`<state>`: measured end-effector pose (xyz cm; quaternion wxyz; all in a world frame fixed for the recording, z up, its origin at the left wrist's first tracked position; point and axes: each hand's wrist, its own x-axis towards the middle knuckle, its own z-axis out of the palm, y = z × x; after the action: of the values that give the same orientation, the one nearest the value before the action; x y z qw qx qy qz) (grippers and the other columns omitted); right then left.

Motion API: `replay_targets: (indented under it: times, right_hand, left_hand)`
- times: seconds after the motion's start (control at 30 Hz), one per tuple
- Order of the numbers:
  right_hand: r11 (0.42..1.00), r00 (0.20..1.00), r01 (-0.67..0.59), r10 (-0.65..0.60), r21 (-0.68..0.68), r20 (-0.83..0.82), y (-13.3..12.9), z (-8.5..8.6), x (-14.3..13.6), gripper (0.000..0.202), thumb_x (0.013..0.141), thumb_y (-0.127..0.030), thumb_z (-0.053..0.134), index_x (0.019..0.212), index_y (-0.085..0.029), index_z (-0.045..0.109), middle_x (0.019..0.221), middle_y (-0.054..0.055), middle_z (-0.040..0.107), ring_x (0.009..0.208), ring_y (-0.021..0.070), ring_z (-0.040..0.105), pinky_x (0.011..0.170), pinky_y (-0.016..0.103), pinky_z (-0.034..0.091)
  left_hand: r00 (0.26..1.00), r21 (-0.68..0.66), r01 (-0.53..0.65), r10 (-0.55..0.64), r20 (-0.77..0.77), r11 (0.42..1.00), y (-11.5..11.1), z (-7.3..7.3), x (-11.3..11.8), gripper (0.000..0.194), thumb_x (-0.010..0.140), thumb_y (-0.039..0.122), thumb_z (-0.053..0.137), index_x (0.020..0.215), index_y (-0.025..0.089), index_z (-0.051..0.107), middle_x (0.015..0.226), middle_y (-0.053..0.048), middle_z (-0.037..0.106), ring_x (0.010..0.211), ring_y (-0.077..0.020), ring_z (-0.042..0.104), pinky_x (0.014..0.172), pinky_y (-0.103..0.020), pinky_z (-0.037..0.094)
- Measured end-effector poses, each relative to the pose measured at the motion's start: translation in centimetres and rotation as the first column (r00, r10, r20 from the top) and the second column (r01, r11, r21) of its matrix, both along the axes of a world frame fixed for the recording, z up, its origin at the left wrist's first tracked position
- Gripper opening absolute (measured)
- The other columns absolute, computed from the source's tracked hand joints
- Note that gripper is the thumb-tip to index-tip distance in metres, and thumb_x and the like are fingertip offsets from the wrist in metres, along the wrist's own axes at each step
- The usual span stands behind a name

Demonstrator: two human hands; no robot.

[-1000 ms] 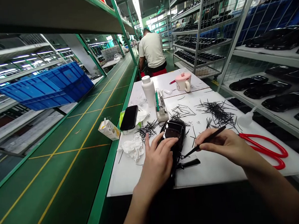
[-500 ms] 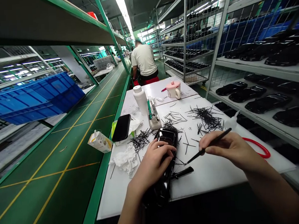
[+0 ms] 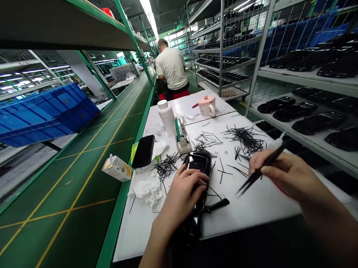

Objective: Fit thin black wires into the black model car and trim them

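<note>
A glossy black model car [image 3: 198, 160] lies lengthwise on the white table, its middle covered by my left hand [image 3: 186, 188]. The fingers of that hand curl over the car's body and grip it. To the right, my right hand [image 3: 278, 170] holds black tweezers [image 3: 259, 172] above the tabletop, tips apart and pointing down left, with nothing seen between them. Beside the car's right flank rests a black part [image 3: 216, 205], with thin black strips near it. A pile of thin black strips [image 3: 247, 139] lies farther up, and another bunch [image 3: 168, 166] is left of the car.
Left of the car are crumpled tissue [image 3: 148, 190], a phone [image 3: 143, 151] and a drink carton [image 3: 117, 168]. A white bottle [image 3: 166, 118], a tool holder [image 3: 184, 143] and a pink-lidded mug [image 3: 206, 106] stand farther back. A green conveyor [image 3: 87, 170] runs along the left; a seated person [image 3: 172, 68] is ahead.
My right hand has moved right and away from the car, lifting the tweezers, whose tips now show apart. My left hand stays on the car.
</note>
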<state>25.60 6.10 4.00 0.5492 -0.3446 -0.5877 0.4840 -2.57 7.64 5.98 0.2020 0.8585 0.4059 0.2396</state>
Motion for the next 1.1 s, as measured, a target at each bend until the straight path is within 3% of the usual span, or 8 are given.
replay_targets:
  times: [0.07, 0.13, 0.27, 0.33, 0.47, 0.7, 0.9, 1.1]
  right_hand:
    - [0.996, 0.987, 0.087, -0.084, -0.014, 0.138, 0.2, -0.1, 1.3, 0.019, 0.095, -0.044, 0.06, 0.088, -0.025, 0.062, 0.075, 0.0, 0.058, 0.064, 0.0171, 0.059, 0.059, 0.03, 0.052]
    - [0.987, 0.865, 0.157, -0.126, -0.023, 0.486, 0.4, -0.3, 2.0, 0.028, 0.099, -0.047, 0.048, 0.085, -0.025, 0.056, 0.07, -0.001, 0.055, 0.06, 0.0177, 0.056, 0.057, 0.031, 0.046]
    - [0.999, 0.216, -0.001, 0.053, -0.054, 0.975, 1.2, -1.0, 1.5, 0.027, 0.1, -0.039, 0.039, 0.083, -0.023, 0.052, 0.071, 0.004, 0.064, 0.066, 0.0242, 0.062, 0.058, 0.033, 0.039]
    - [0.995, 0.057, -0.071, 0.077, -0.073, 0.995, 2.1, -1.4, 1.0, 0.021, 0.097, -0.034, 0.043, 0.084, -0.022, 0.055, 0.071, 0.007, 0.066, 0.066, 0.0277, 0.063, 0.057, 0.034, 0.037]
    - [0.99, 0.031, -0.129, 0.056, -0.051, 0.998, 5.2, -1.6, 0.4, 0.02, 0.094, -0.038, 0.052, 0.086, -0.021, 0.06, 0.07, 0.007, 0.067, 0.066, 0.0274, 0.064, 0.057, 0.033, 0.036]
    - [0.992, 0.041, -0.116, -0.046, 0.051, 0.998, 11.2, -1.5, -0.4, 0.013, 0.099, -0.026, 0.053, 0.1, -0.018, 0.064, 0.105, 0.006, 0.068, 0.09, 0.0194, 0.064, 0.077, 0.034, 0.05]
    - [0.995, 0.003, -0.098, -0.01, 0.011, 1.0, 12.1, -2.5, -1.1, 0.021, 0.098, -0.035, 0.059, 0.1, -0.016, 0.065, 0.1, 0.005, 0.067, 0.088, 0.0175, 0.064, 0.081, 0.037, 0.054]
    - [0.999, -0.012, -0.041, 0.002, -0.002, 1.0, 11.9, -2.5, -1.6, 0.023, 0.099, -0.037, 0.058, 0.101, -0.015, 0.065, 0.1, 0.005, 0.067, 0.09, 0.0181, 0.065, 0.082, 0.039, 0.055]
  left_hand:
    - [0.998, 0.024, -0.053, 0.053, 0.03, 0.998, -0.8, -0.2, 0.1, 0.02, 0.091, 0.011, 0.054, 0.105, 0.025, 0.06, 0.088, 0.001, 0.074, 0.1, -0.0204, 0.068, 0.119, -0.058, 0.033]
    - [0.992, 0.029, -0.1, 0.097, 0.077, 0.995, -1.8, -0.7, 0.5, 0.023, 0.092, 0.011, 0.053, 0.108, 0.026, 0.058, 0.085, 0.002, 0.073, 0.094, -0.0195, 0.07, 0.118, -0.058, 0.034]
    - [0.955, 0.05, -0.203, 0.186, 0.23, 0.978, -3.8, -2.1, 1.5, 0.028, 0.092, 0.012, 0.056, 0.116, 0.027, 0.055, 0.086, 0.003, 0.074, 0.088, -0.0177, 0.072, 0.112, -0.051, 0.043]
    - [0.92, 0.052, -0.269, 0.241, 0.308, 0.962, -4.6, -2.8, 1.9, 0.029, 0.092, 0.013, 0.057, 0.117, 0.028, 0.055, 0.088, 0.003, 0.075, 0.088, -0.0165, 0.073, 0.109, -0.046, 0.047]
    - [0.865, 0.058, -0.355, 0.304, 0.4, 0.933, -5.0, -3.6, 2.0, 0.027, 0.092, 0.013, 0.06, 0.113, 0.03, 0.058, 0.091, 0.004, 0.075, 0.088, -0.0152, 0.073, 0.1, -0.036, 0.053]
    - [0.854, 0.068, -0.341, 0.278, 0.439, 0.938, -4.0, -3.5, 1.9, 0.022, 0.091, 0.014, 0.061, 0.109, 0.027, 0.061, 0.09, 0.001, 0.075, 0.087, -0.0171, 0.073, 0.087, -0.032, 0.056]
    - [0.82, -0.069, -0.339, 0.331, 0.468, 0.938, -3.9, -3.5, 2.0, 0.015, 0.093, 0.02, 0.06, 0.107, 0.023, 0.063, 0.088, -0.002, 0.076, 0.088, -0.02, 0.074, 0.088, -0.036, 0.057]
    - [0.828, -0.028, -0.358, 0.331, 0.453, 0.933, -3.9, -3.8, 1.7, 0.018, 0.091, 0.018, 0.062, 0.106, 0.027, 0.063, 0.088, 0.002, 0.076, 0.086, -0.018, 0.074, 0.109, -0.046, 0.047]
